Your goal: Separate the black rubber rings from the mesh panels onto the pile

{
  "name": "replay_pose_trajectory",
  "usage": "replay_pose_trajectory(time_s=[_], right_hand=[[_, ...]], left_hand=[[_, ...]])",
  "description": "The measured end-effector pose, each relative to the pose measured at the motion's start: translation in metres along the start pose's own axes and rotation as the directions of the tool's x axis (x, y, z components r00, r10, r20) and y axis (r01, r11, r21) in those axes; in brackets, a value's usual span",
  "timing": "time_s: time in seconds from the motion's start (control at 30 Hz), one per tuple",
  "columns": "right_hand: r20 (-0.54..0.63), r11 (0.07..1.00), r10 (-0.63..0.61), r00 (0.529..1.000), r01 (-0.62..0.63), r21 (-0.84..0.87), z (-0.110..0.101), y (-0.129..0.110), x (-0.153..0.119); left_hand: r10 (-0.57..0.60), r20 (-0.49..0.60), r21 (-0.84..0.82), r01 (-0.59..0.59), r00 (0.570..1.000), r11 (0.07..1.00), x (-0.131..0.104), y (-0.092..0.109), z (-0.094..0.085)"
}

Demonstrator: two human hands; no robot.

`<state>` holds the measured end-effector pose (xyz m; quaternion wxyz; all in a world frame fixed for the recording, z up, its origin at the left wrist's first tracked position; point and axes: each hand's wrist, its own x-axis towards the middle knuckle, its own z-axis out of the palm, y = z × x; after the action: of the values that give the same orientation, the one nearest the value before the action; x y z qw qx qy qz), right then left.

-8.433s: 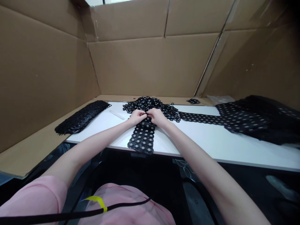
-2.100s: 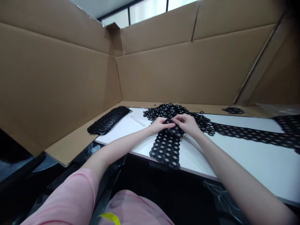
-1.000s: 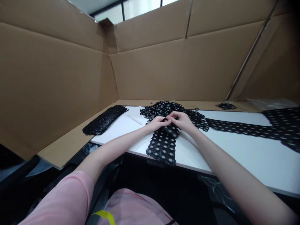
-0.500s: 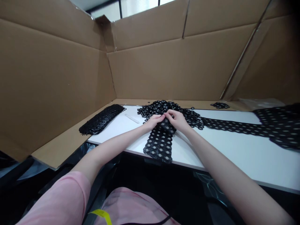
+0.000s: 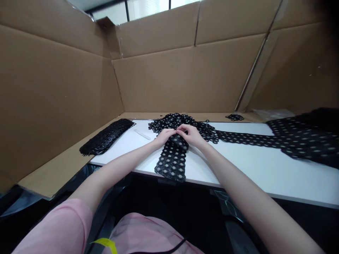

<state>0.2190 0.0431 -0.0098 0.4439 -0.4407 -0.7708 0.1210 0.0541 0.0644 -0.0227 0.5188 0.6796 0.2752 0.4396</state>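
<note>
A black strip patterned with pale-centred rings (image 5: 171, 163) hangs slightly over the front edge of the white table (image 5: 238, 158). At its upper end my left hand (image 5: 164, 137) pinches the ringed material. My right hand (image 5: 191, 134) meets it there, thumb and forefinger closed on the same material, fingertips nearly touching. Behind both hands lies a heap of loose black rings (image 5: 173, 121). Exactly what the fingertips hold is too small to make out.
A bundle of black netting (image 5: 106, 137) lies at the left, near a white pen-like stick (image 5: 142, 134). Rightward runs a long ringed strip (image 5: 246, 138) to a large dark pile (image 5: 309, 135). Cardboard walls (image 5: 172, 77) stand behind. A small ring cluster (image 5: 234, 117) sits at the back.
The whole view has shifted, so the table's contents appear further left. The right hand's fingers are slightly more arched; both hands remain at the strip's upper end.
</note>
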Motion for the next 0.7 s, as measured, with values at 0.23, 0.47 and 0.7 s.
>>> replay_pose_trajectory(time_s=[0.23,0.47,0.7], right_hand=[[-0.012,0.997,-0.018,1.000,0.018,0.077,0.0033,0.0007,-0.0005],[-0.077,0.995,0.096,0.992,-0.096,0.002,0.0051,0.0021,0.0024],[-0.135,0.972,0.222,0.966,-0.209,0.103,0.0049,0.0096,0.0078]], left_hand=[[0.012,0.008,0.100,-0.013,1.000,0.995,-0.0005,0.0002,-0.0007],[-0.008,0.059,0.022,0.007,0.998,1.000,-0.0034,0.0021,0.0005],[-0.004,0.174,0.028,-0.001,0.985,1.000,-0.0046,0.0025,-0.0012]])
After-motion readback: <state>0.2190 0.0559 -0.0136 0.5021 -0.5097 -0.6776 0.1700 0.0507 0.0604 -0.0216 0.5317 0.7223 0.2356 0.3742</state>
